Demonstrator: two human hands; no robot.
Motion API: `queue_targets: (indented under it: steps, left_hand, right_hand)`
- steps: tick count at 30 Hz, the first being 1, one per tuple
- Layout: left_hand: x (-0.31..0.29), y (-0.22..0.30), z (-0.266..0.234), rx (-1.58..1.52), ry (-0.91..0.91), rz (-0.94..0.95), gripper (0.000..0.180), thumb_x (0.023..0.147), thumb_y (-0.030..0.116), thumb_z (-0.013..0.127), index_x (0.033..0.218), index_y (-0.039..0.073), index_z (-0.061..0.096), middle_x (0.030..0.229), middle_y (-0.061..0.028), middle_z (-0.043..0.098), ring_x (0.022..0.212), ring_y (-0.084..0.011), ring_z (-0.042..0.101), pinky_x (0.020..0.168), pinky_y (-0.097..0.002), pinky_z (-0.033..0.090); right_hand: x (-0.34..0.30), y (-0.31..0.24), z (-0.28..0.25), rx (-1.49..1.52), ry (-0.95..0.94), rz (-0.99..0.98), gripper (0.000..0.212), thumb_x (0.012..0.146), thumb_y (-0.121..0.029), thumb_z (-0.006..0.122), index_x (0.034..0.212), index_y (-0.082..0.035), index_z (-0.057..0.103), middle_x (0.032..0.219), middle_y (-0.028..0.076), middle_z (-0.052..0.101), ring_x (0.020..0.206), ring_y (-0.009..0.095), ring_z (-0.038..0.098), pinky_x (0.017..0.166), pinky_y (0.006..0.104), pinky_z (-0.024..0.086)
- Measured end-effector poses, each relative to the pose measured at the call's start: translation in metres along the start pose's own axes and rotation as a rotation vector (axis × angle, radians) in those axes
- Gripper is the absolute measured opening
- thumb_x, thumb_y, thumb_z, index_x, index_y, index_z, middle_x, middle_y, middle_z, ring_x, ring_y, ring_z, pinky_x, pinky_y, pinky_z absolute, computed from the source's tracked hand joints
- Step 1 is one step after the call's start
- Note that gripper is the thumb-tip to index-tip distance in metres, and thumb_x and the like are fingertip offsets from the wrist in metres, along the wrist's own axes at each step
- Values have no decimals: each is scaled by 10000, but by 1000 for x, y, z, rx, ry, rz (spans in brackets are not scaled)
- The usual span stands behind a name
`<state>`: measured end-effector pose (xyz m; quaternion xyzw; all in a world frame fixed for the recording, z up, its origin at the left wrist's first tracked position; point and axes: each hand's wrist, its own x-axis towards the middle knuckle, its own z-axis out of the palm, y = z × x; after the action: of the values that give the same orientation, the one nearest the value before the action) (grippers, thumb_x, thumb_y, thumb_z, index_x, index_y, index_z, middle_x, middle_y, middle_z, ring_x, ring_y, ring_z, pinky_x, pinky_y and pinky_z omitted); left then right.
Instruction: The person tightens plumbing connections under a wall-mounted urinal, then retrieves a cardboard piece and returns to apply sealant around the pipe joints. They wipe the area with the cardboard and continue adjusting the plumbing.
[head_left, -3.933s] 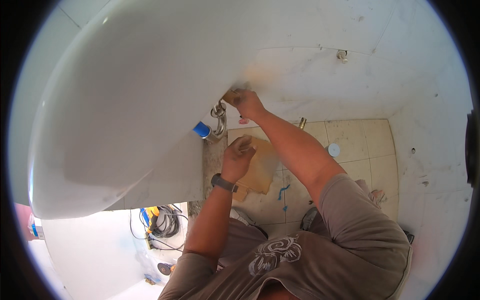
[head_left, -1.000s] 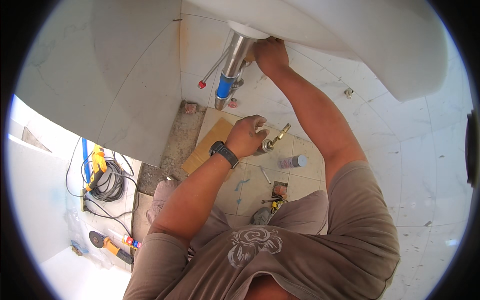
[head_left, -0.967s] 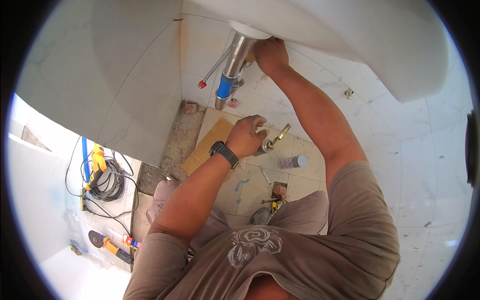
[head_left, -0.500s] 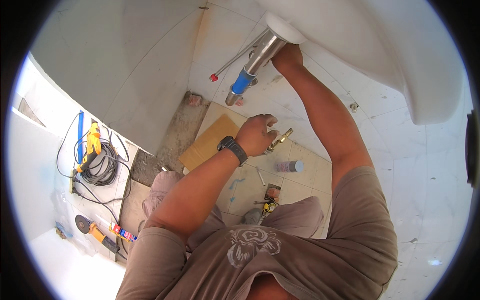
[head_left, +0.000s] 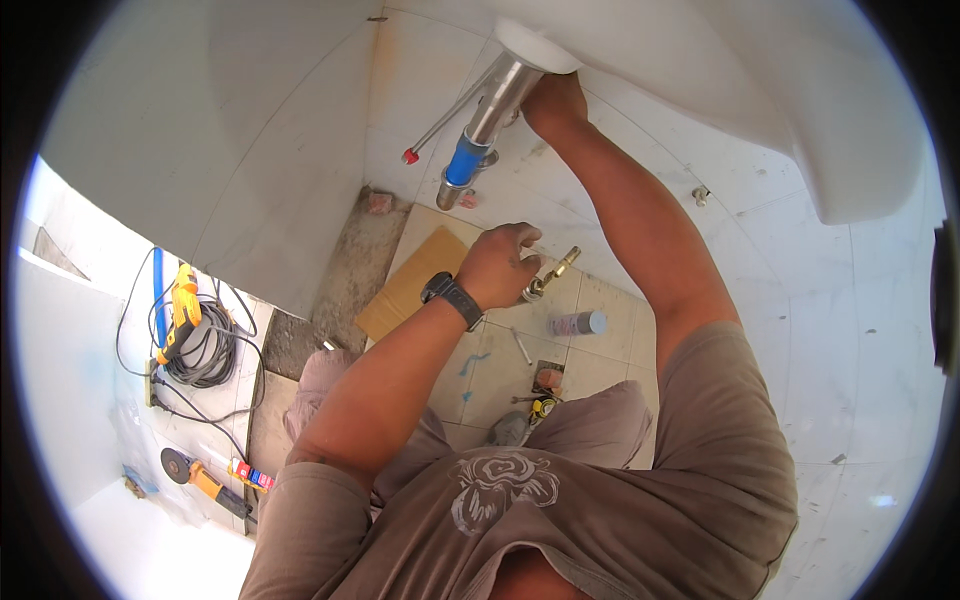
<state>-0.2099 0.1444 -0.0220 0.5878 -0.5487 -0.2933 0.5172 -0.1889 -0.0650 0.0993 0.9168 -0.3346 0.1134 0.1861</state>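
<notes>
Head view looks down on a person crouched under a white basin [head_left: 820,110]. Their left hand [head_left: 500,265] is curled shut around a small brass and chrome fitting [head_left: 545,283]; the fingers wrap its upper part, and a chrome body with a brass-coloured stub pokes out to the right of the knuckles, tilted upward. A black wristwatch [head_left: 452,298] sits on that wrist. The fitting hangs in the air above the floor tiles, just over a small grey can [head_left: 577,323] lying on its side.

The right hand [head_left: 553,100] reaches up to the underside of the basin, pressed against the top of a shiny metal drain pipe [head_left: 495,100] that comes down at a slant. How its fingers close I cannot tell, since they are tucked behind the pipe. The pipe has a blue band [head_left: 461,160] low down and an open end below that. A thin rod with a red tip [head_left: 410,156] slants down to the left beside it.

On the floor under the left hand lies a brown board [head_left: 410,285]. Further left, by the wall, a yellow power drill [head_left: 183,305] rests on a coil of black cable [head_left: 200,350], and an angle grinder [head_left: 195,475] lies nearer the lower edge.
</notes>
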Motion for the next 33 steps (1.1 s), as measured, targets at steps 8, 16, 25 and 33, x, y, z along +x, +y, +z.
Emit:
queue_targets:
  steps: [8,16,25,33]
  left_hand:
    - [1,-1,1,-29,-32,-52,397,877,188,726,1206,-21,647,1136,-208,707,1066,-313,690,926,-387,540]
    - [1,8,-1,-3,-63,-63,414,874,198,727,1212,-29,651,1158,-204,709,1090,-312,688,935,-394,540]
    - [1,9,-2,13,-76,-54,422,875,190,727,1221,-38,648,1165,-204,709,1082,-316,692,939,-392,543]
    - [0,8,-1,21,-73,-40,429,871,186,727,1223,-46,649,1175,-213,705,1072,-318,697,933,-389,546]
  right_hand:
    - [6,11,-10,93,-176,27,256,922,-133,561,1089,-45,734,1158,154,716,1122,344,662,959,463,535]
    - [5,-1,-13,149,-91,30,206,903,-112,617,1056,-43,736,1087,142,737,1047,295,708,882,430,576]
    - [2,-6,-27,178,-256,112,203,918,-125,598,1078,-84,715,1062,114,746,1001,285,724,829,407,587]
    - [-21,12,14,245,-113,200,234,912,-187,615,1108,-70,669,987,163,746,956,332,726,806,452,578]
